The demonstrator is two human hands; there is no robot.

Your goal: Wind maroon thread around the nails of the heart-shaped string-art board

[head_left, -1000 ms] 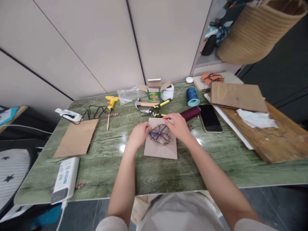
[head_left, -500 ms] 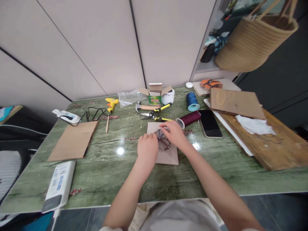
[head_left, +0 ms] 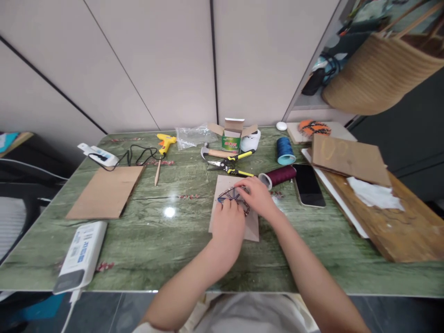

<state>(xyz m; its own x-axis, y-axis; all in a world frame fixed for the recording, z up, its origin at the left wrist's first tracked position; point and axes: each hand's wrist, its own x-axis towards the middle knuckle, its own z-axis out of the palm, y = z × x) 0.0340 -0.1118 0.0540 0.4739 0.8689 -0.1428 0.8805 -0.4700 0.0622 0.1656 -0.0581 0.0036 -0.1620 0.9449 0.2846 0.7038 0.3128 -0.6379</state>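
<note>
A square beige board (head_left: pixel 217 185) lies in front of me, with a ring of nails and dark thread (head_left: pixel 233 193) strung across it like wheel spokes. My left hand (head_left: pixel 229 226) rests over the lower part of the ring, its fingers curled down. A small blue patch shows beside its fingertips; what those fingers hold is hidden. At the ring's upper right, my right hand (head_left: pixel 257 196) has its thumb and fingers pinched together; anything between them is too small to make out. A maroon thread spool (head_left: pixel 281 176) lies just beyond the right hand.
Behind the board lie yellow-handled pliers (head_left: pixel 231 164), a hammer (head_left: pixel 218 152) and a green box (head_left: pixel 231 142). A blue thread spool (head_left: pixel 285 150) and a phone (head_left: pixel 310 185) are at right. Further left are a yellow glue gun (head_left: pixel 166 142), cardboard (head_left: pixel 106 192) and a power bank (head_left: pixel 81 254).
My left hand has moved right, from the ring's left side onto its lower part. My right hand stays at the ring's upper right. The camera view has shifted slightly.
</note>
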